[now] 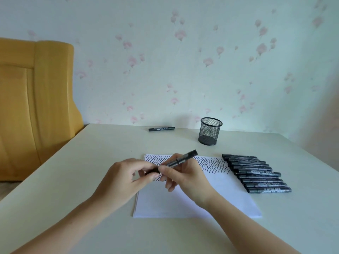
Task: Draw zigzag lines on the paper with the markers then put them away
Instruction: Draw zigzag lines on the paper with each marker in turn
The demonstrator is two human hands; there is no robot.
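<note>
The printed labels on the markers are too small to read. Above the paper (pixel 198 202), the black marker (pixel 180 160) is gripped by both hands: the left hand (pixel 126 177) pinches its lower end, the right hand (pixel 185 177) grasps its barrel.

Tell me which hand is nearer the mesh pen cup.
Right. The right hand grips the marker over the paper, below and slightly left of the mesh pen cup. The left hand holds the marker's other end, further left and further from the cup.
</note>
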